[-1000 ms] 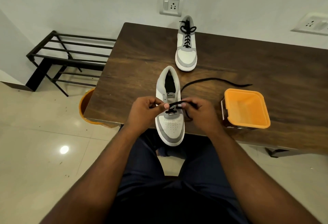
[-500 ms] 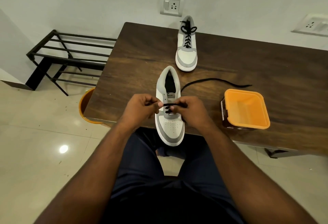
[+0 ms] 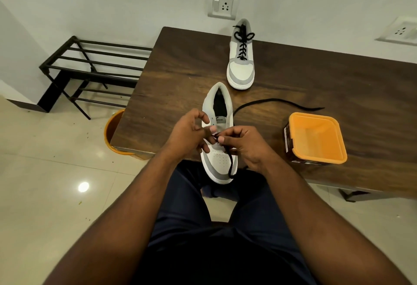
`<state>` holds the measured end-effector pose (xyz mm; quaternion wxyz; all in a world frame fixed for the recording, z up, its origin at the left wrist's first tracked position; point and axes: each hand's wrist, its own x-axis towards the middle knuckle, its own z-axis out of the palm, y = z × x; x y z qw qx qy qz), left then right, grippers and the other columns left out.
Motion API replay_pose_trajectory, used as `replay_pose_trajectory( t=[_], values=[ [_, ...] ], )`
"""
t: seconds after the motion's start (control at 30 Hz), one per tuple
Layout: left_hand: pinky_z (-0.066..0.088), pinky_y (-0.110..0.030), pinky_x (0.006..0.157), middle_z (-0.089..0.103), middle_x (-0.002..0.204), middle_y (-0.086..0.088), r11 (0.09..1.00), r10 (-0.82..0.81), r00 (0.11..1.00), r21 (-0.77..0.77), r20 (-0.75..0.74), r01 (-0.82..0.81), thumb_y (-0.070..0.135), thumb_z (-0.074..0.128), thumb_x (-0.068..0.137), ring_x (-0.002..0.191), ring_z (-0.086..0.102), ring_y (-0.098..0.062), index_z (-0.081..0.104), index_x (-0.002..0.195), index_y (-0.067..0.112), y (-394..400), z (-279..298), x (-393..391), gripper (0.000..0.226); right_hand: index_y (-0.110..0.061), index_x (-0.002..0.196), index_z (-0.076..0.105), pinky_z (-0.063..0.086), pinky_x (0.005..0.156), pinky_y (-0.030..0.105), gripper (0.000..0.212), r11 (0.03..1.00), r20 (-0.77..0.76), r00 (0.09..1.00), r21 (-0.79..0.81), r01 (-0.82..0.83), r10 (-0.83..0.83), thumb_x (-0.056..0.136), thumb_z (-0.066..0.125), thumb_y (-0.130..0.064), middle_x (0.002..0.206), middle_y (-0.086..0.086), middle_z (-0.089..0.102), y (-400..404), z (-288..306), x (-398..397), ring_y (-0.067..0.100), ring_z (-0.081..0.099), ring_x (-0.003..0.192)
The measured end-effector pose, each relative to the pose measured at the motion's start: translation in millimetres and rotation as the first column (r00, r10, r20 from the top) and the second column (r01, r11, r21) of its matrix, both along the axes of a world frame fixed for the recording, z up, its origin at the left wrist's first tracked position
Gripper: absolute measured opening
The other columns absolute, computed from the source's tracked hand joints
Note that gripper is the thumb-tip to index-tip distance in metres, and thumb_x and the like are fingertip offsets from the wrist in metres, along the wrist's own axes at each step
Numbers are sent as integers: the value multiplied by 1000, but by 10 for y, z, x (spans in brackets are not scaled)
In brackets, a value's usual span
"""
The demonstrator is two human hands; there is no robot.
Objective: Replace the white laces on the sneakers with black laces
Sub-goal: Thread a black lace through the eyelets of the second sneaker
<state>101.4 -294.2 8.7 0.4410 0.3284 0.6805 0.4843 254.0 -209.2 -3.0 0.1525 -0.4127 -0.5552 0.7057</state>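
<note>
Pinching a black lace (image 3: pixel 230 160) between my left hand (image 3: pixel 188 134) and right hand (image 3: pixel 244 143), I work over the near sneaker (image 3: pixel 222 163) at frame centre; the laced sneaker (image 3: pixel 241 68) sits above.

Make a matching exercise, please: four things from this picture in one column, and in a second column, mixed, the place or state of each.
Things:
1. near sneaker
2. far sneaker
3. orange tub
4. black shoe rack

Places or states:
A. fully laced in black, with a tied bow
B. on the floor, left of the table
C. open and lidless, right of the hands
D. toe over the table's near edge, both hands at its lower eyelets

Pairs: 1-D, 2-A, 3-C, 4-B
</note>
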Motion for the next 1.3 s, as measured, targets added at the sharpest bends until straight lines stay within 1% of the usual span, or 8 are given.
replay_pose_trajectory(
  t=[0.17,0.37,0.53,0.67,0.83,0.93,1.03,1.3],
  values=[
    [56,-33,63,70,81,-4,967,235,939,-41,-251,-253,31,68,91,70,64,-17,61,87,11,294,-261,-58,21,-3,89,70,52,56,22,14,985,96,980,37,170,-172,89,59,5,76,10,68,78,-60,-54,14,57,57],
    [54,-31,65,65,80,2,970,175,920,-96,-351,-221,35,80,77,71,61,-13,62,85,11,507,-390,51,31,-10,80,73,59,74,29,12,940,123,951,232,252,-285,82,70,1,79,7,73,155,-125,-172,15,70,73],
    [61,-45,68,70,66,-7,959,233,947,-111,-222,-262,27,78,81,67,70,-26,67,55,21,408,-537,-23,29,-18,83,69,60,77,37,21,898,163,963,422,127,-213,80,71,3,78,4,71,202,-284,-251,18,69,75],
    [61,-49,66,54,56,-10,963,240,965,-95,-106,-250,18,73,86,59,58,-25,50,44,16,356,-588,-81,49,-21,93,66,57,69,31,19,706,324,942,686,-175,-82,83,68,-4,83,-4,69,234,-330,-334,11,66,74],
    [60,-52,67,52,49,-2,957,284,959,-66,1,-284,18,72,88,60,58,-25,48,34,20,347,-645,-34,59,-21,91,57,55,63,35,20,614,410,912,721,-321,-5,83,64,-4,75,-5,67,298,-306,-390,12,64,69],
    [61,-46,73,60,53,2,949,314,942,-39,122,-311,18,70,90,69,63,-26,59,40,25,285,-671,34,52,-18,89,53,56,64,31,25,782,324,945,579,-231,39,81,65,3,71,1,66,353,-308,-367,12,64,65],
    [60,-36,79,72,85,-5,950,300,919,10,257,-313,7,64,93,86,67,-24,73,80,13,202,-731,102,17,-16,85,52,56,66,34,29,884,257,966,449,-129,11,79,67,8,70,6,66,346,-358,-386,14,64,65],
    [56,-19,75,65,91,6,917,393,905,0,164,-399,-4,65,89,84,63,-13,69,98,-5,252,-812,219,10,-18,88,54,43,50,20,20,853,374,917,425,-304,140,85,60,1,65,3,59,374,-308,-329,7,50,52]
  ],
)
